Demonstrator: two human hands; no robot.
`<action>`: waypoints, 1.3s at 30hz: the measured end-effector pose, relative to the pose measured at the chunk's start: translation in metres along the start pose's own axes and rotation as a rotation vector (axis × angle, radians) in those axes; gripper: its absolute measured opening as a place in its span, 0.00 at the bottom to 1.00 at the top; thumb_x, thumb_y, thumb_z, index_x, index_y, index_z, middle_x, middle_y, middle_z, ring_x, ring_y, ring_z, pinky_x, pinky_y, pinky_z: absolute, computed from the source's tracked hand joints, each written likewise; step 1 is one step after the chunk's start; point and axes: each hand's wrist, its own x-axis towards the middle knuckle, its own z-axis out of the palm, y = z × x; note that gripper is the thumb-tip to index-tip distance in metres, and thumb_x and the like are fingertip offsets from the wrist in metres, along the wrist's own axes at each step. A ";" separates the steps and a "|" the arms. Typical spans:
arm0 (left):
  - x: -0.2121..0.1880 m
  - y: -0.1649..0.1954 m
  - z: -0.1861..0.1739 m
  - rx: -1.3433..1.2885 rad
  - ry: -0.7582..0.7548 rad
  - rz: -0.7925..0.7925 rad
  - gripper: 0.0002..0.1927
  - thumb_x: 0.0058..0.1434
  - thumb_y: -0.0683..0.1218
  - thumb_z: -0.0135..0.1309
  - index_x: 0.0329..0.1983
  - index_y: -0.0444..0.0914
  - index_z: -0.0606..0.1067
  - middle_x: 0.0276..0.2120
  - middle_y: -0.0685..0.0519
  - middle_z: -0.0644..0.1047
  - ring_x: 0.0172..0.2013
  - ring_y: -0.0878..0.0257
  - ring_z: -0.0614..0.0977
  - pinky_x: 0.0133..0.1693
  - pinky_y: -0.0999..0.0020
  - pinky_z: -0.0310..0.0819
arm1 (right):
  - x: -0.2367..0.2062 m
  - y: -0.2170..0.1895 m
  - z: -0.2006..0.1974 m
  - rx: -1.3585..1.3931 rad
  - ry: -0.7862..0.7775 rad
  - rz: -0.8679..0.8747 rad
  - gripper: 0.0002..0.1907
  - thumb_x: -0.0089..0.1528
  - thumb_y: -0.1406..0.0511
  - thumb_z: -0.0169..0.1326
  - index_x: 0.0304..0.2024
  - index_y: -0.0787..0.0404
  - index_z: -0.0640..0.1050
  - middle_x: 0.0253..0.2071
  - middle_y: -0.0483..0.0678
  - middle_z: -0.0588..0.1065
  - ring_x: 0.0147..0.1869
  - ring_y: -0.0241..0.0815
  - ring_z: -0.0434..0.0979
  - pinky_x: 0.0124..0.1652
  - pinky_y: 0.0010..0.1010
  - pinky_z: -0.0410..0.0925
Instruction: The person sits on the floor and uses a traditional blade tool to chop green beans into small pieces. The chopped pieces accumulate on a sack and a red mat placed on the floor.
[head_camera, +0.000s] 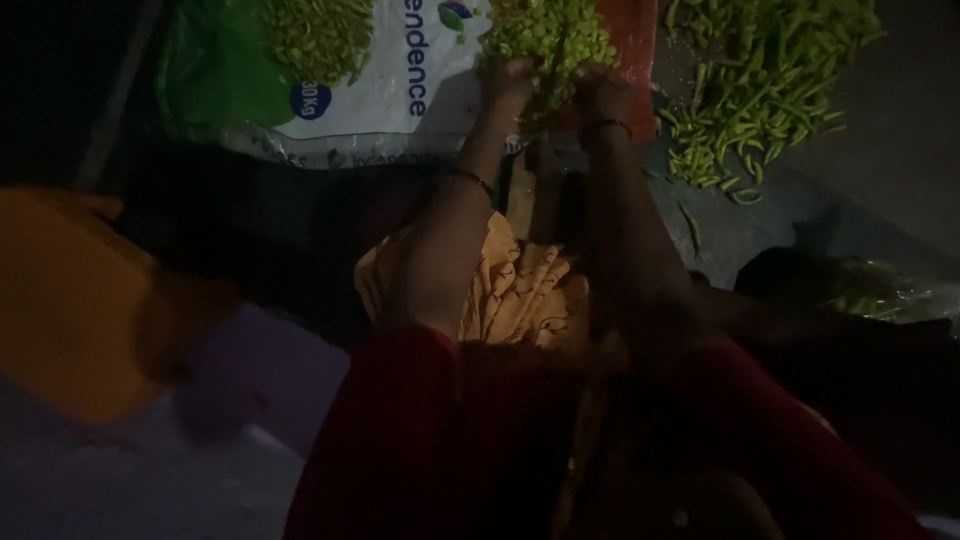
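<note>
Dim light over a floor spread with a white-and-green sack (340, 95). Both hands, left hand (510, 78) and right hand (600, 92), close around a clump of chopped green pods (545, 35) above it; whole pods (765, 70) lie heaped to the right.

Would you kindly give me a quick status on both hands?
Left hand and right hand both in chopped green pieces. Whole green pods heaped right. Grip unclear.

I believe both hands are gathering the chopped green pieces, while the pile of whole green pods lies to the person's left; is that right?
Not quite. In the head view both the left hand and right hand are in the chopped green pieces, but the whole green pods lie to the person's right, not left.
</note>
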 end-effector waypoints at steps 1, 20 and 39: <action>0.000 0.002 -0.002 0.080 -0.003 0.031 0.18 0.61 0.40 0.62 0.55 0.37 0.79 0.50 0.48 0.82 0.47 0.58 0.84 0.46 0.60 0.81 | -0.001 0.000 -0.003 0.007 0.003 0.000 0.15 0.63 0.69 0.55 0.53 0.64 0.80 0.48 0.54 0.79 0.47 0.48 0.80 0.46 0.39 0.74; -0.014 -0.017 -0.002 0.222 -0.249 -0.380 0.05 0.55 0.35 0.66 0.35 0.29 0.83 0.29 0.46 0.84 0.31 0.56 0.85 0.27 0.62 0.75 | -0.022 0.013 0.016 -0.040 -0.071 0.015 0.16 0.61 0.65 0.58 0.51 0.62 0.82 0.47 0.55 0.80 0.48 0.51 0.81 0.47 0.41 0.75; -0.014 0.000 -0.003 -0.516 -0.409 -0.520 0.09 0.64 0.35 0.57 0.45 0.25 0.75 0.41 0.29 0.82 0.37 0.42 0.87 0.38 0.52 0.86 | -0.018 0.020 -0.001 -0.053 -0.057 -0.006 0.17 0.60 0.61 0.62 0.49 0.60 0.83 0.45 0.55 0.81 0.48 0.53 0.81 0.47 0.42 0.75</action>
